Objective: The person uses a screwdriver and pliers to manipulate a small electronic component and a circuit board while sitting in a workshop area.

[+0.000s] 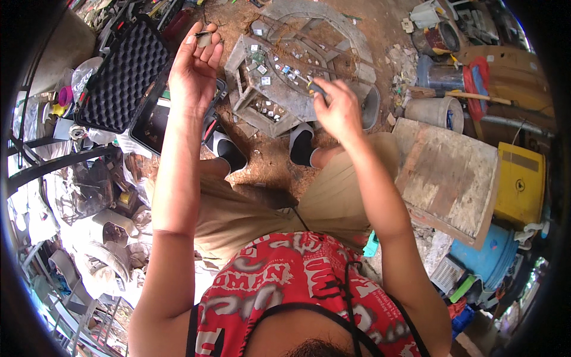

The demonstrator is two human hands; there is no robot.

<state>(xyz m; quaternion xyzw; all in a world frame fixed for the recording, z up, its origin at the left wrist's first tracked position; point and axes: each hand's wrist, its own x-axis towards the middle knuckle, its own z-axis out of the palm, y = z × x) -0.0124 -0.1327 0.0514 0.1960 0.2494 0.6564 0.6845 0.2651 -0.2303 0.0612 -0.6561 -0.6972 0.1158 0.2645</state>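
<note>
Raised at the upper left, my left hand [196,74] has its fingers curled around a small flat piece [204,40], dark at one edge and greyish tan; its kind is too small to make out. My right hand [338,112] grips the dark and yellow handle of a screwdriver [316,88]. The screwdriver's thin shaft points up and left over a low, worn grey stand [279,101]. Several small square pieces lie scattered on the stand, among them a white one [266,80] and a blue one [286,69]. More small bits sit in a recess on its near side.
An open black case [122,74] with foam in its lid lies left of the stand. To the right are a worn wooden board [446,172], a grey bucket [437,112], a yellow box [518,184] and a blue drum [491,253]. My feet rest before the stand.
</note>
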